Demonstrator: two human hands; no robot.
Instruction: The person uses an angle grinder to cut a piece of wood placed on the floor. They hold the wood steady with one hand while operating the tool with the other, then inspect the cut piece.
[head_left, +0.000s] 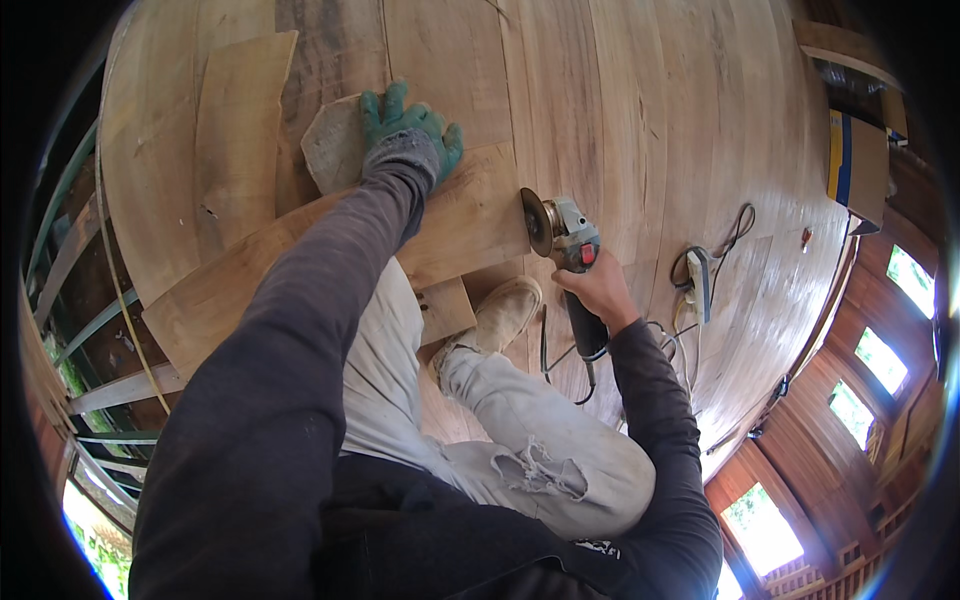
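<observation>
My left hand [410,130], in a green and grey work glove, lies with its fingers spread over a pale flat piece with angled corners [332,147] and the plank beside it. What that piece is made of I cannot tell. The long wooden plank [465,215] slants across in front of me. At its right end is the round disc [537,221] of an angle grinder [578,236]. My bare right hand [603,287] grips the grinder's body near a red switch. Whether the disc touches the plank's end I cannot tell.
Another board [245,120] lies at the far left on the plank floor [640,120]. A small wood block [445,310] sits by my shoe [505,312]. To the right are a white power strip [698,283] with cords and a cardboard box [857,165]. Open framing [95,330] borders the floor's left edge.
</observation>
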